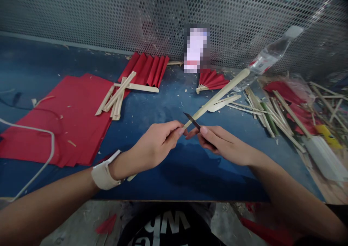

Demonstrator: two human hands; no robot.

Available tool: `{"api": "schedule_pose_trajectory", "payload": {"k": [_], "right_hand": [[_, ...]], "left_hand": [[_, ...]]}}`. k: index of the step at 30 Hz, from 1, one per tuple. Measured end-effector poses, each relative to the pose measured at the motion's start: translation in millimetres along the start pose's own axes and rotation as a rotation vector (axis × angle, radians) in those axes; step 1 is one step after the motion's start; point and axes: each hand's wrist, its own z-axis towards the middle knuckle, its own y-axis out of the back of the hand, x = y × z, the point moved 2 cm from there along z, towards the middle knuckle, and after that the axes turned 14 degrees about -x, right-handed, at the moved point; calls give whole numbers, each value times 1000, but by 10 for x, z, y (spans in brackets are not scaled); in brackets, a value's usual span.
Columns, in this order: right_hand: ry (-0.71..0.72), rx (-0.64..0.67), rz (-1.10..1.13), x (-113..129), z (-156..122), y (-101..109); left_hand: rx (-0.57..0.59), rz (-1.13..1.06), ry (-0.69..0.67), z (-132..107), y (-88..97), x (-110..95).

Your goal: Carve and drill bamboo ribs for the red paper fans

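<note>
My left hand [159,142] is closed around the near end of a long pale bamboo fan stick [217,95], which slants up and to the right above the blue table [168,166]. My right hand [221,142] grips a small dark knife [192,121]; its blade points up and left and its tip meets the stick close to my left thumb. The two hands almost touch at the fingertips. A white band sits on my left wrist.
Red paper sheets [62,119] lie at left with loose bamboo slats [115,97] on them. Folded red fans [148,70] lie at the back. A clear plastic bottle [269,57] leans on the mesh wall. A heap of sticks [274,115] is at right, and a white cable [46,155] at left.
</note>
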Motion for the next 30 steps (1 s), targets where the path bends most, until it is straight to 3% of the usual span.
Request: {"api": "schedule_pose_trajectory", "payload": {"k": [7, 13, 30], "right_hand": [[-18, -38, -32, -43, 0, 20], [-8, -19, -45, -46, 10, 22], [-23, -10, -1, -53, 35, -46]], "left_hand": [[-35, -7, -2, 23, 34, -6], [43, 19, -38, 16, 16, 7], [14, -70, 82, -21, -64, 36]]}}
